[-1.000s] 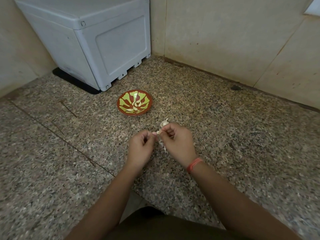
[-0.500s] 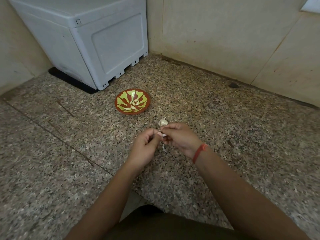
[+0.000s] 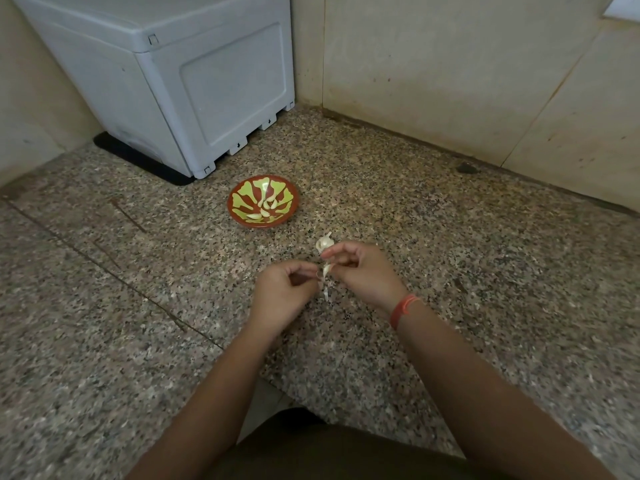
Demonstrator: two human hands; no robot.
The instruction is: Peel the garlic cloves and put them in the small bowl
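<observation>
Small bowl (image 3: 231, 206) sits far-left on the tabletop (image 3: 104, 306), peeled cloves (image 3: 265, 210) inside. Left hand (image 3: 284, 292) is curled, pinching the skin (image 3: 325, 293). Garlic clove (image 3: 326, 270) is between the hands, nipped by right hand (image 3: 363, 271) fingertips. Risks: the skin tears short, or a hard tug pops the clove loose onto the tabletop. Leftover bulb (image 3: 324, 243) could get knocked.
</observation>
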